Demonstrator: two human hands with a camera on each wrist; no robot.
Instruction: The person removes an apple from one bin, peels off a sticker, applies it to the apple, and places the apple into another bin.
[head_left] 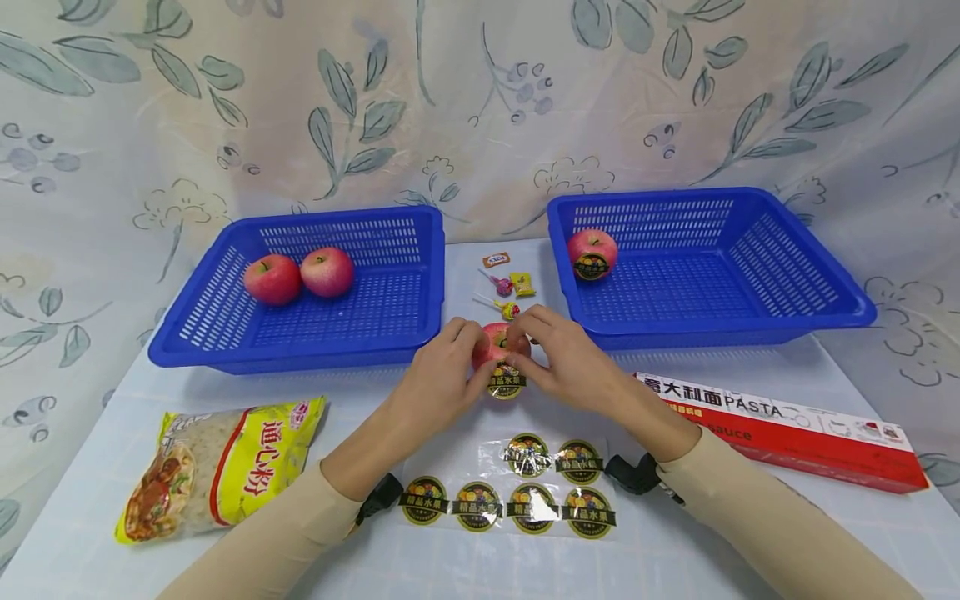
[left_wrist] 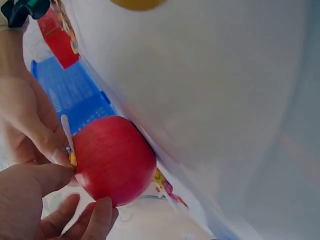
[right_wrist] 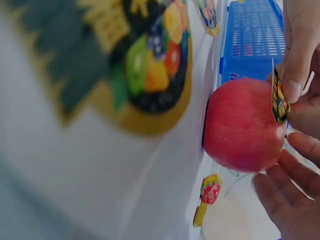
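Note:
A red apple [head_left: 498, 340] stands on the table between the two baskets, held from both sides. My left hand [head_left: 467, 360] grips its left side and my right hand [head_left: 534, 346] its right side, fingers curled round it. A round black-and-gold fruit sticker [head_left: 506, 384] lies on the apple's near face, with fingertips of both hands at its edges. The right wrist view shows the sticker [right_wrist: 278, 102] edge-on against the apple [right_wrist: 240, 125]. In the left wrist view the apple [left_wrist: 114, 160] sits between my left hand [left_wrist: 60, 200] and the other hand.
A clear sheet of several matching stickers [head_left: 517, 492] lies in front of me. The left blue basket [head_left: 225, 350] holds two bare apples; the right basket [head_left: 750, 325] holds one stickered apple [head_left: 592, 253]. Candies [head_left: 510, 285] lie between them. A noodle bag [head_left: 217, 467] lies left, a pasta box [head_left: 787, 429] right.

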